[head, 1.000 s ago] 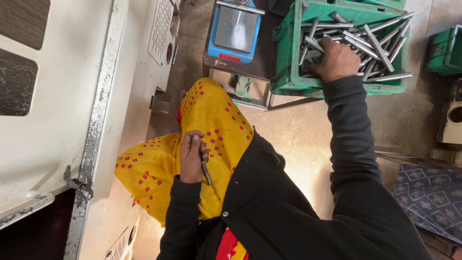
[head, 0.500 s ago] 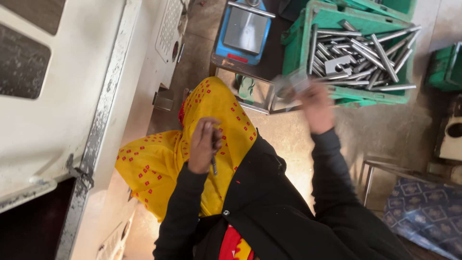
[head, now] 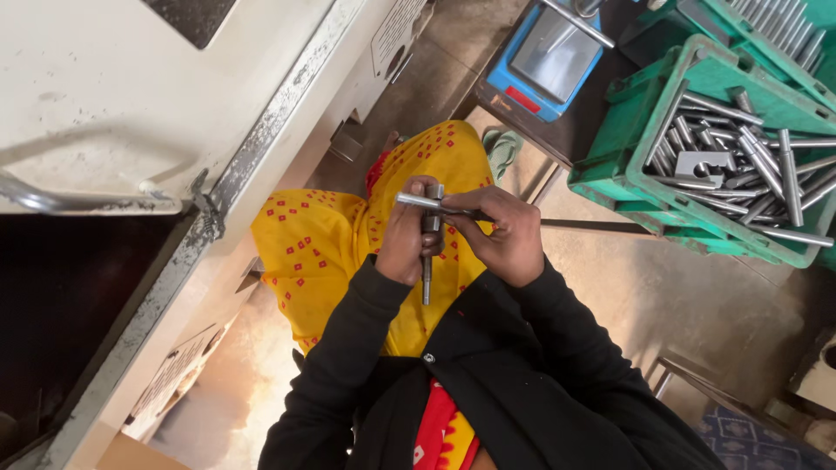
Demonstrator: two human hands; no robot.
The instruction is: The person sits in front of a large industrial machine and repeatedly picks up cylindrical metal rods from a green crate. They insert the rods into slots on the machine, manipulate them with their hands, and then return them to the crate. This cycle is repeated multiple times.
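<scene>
A short silver steel rod is gripped in the right hand and set crosswise against a slim dark metal gauge clasped in the left hand above the lap, while many rods are left in the green plastic crate.

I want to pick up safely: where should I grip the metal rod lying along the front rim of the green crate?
Grip the metal rod near its middle, coming from above: it lies flat on top of the pile, and the green crate is open upward.
</scene>
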